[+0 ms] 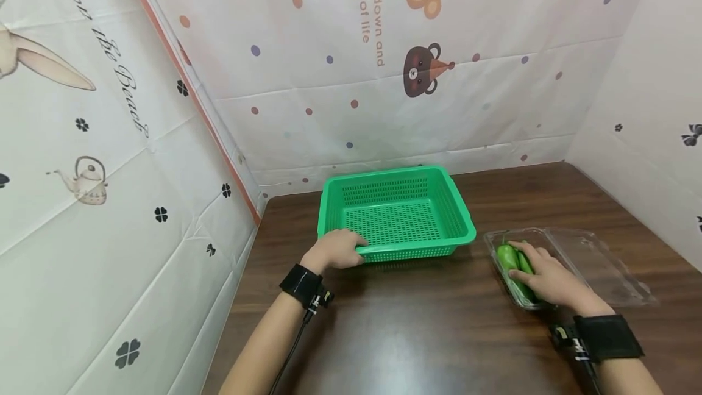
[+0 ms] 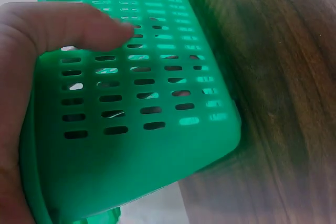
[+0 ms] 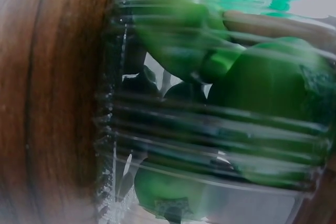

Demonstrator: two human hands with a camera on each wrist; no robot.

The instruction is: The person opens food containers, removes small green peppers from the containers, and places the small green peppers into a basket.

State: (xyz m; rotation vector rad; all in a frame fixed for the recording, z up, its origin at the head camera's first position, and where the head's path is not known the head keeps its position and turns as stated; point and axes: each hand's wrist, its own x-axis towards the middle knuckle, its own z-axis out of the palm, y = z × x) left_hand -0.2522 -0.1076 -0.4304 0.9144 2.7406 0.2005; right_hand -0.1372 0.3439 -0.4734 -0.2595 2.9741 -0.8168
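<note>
A green perforated basket (image 1: 396, 211) stands on the dark wooden table (image 1: 417, 322). My left hand (image 1: 351, 247) grips its near left corner; in the left wrist view the thumb (image 2: 79, 24) lies across the slotted wall of the basket (image 2: 147, 103). To the right, a clear plastic clamshell box (image 1: 493, 240) holds green peppers (image 1: 507, 256). My right hand (image 1: 529, 264) is inside the box, fingers curled over one pepper. In the right wrist view the peppers (image 3: 273, 85) show through the box's ribbed wall, with a finger (image 3: 262, 22) above them.
The box's clear lid (image 1: 600, 264) lies open flat to the right. Printed cloth walls close in the table on the left (image 1: 137, 200), back (image 1: 384, 78) and right (image 1: 652, 139). Bare tabletop lies between the basket and the box.
</note>
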